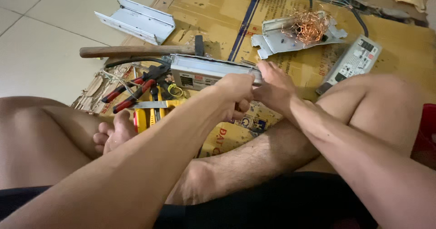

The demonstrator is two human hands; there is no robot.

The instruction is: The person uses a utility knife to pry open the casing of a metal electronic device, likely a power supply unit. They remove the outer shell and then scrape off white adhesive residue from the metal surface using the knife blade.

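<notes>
Between the person's knees, on flattened cardboard [213, 11], lies a long grey metal box [204, 72], a power unit with a label on its near side; both hands meet at its right end; the left hand [235, 95] is curled into a fist just near of the box, gripping something too hidden to name; the right hand [274, 88] has fingers bent down on the box's right end, touching it; left of the box lie red-handled pliers [131, 90] and yellow tools [145, 115]; just beyond it lies a hammer [136, 51]; farther off sit a bent metal cover [136, 20], a copper wire tangle [309, 27] on a metal plate [277, 40], and a second power unit [352, 63] at the right.
</notes>
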